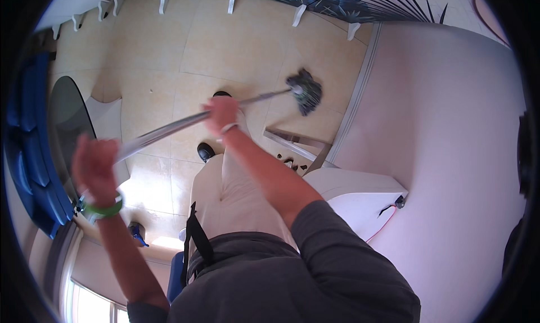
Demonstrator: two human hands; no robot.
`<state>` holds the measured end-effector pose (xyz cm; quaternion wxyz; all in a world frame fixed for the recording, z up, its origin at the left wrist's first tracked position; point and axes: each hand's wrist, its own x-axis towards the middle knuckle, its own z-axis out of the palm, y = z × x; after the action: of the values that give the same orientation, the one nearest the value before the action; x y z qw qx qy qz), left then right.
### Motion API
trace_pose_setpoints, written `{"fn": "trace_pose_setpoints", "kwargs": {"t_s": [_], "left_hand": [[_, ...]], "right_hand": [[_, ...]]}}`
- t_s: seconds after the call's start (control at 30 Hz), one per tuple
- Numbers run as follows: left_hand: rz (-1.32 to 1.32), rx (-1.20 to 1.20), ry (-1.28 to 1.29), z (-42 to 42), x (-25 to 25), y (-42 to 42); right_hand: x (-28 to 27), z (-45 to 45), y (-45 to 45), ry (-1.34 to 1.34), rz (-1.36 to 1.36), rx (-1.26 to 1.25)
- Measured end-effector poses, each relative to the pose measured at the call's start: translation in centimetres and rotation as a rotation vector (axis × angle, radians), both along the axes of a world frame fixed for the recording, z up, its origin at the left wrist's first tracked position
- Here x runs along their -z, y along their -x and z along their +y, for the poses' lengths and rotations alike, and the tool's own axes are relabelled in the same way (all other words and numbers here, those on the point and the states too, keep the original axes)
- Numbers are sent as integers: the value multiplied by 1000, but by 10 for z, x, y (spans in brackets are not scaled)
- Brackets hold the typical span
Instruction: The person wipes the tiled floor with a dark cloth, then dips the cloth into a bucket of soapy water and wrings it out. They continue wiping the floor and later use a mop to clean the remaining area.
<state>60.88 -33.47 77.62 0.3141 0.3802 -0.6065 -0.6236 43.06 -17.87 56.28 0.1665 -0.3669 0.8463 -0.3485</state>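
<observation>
Both my hands grip the pale metal handle (162, 132) of a mop, which slants across in front of my legs. My left hand (96, 167), blurred and with a green band at its wrist, closes on the upper end. Farther down the handle is my right hand (222, 114), wearing a pale wristband. Beyond it the mop head (306, 91), a mass of dark grey-green strands, rests spread on the beige tile floor (228, 40). It lies to the right of my feet, some way from the wall.
On the left stand a dark glass oval tabletop (69, 107) and a blue sofa (27, 141). White curved furniture legs (231, 1) line the far side. Close on my right are a wooden-framed stand (295, 143), shoes (289, 161) and a white table (358, 205) with a cable.
</observation>
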Motion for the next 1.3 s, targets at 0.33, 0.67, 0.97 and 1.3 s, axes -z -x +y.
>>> {"fn": "trace_pose_setpoints", "kwargs": {"t_s": [0.33,0.67,0.97,1.3], "left_hand": [[88,-23,34,15,-27,-13],[80,57,-397,103,54,183],[-16,-202,-22,-30,-77,-15],[11,-369,520,-11,-148,-18]], "right_hand": [[-19,-27,20,-283,-76,-466],[57,82,220,-192,285,-156],[-42,-111,11,-256,60,-483],[-106,-149,-51,154,-238,-678]]}}
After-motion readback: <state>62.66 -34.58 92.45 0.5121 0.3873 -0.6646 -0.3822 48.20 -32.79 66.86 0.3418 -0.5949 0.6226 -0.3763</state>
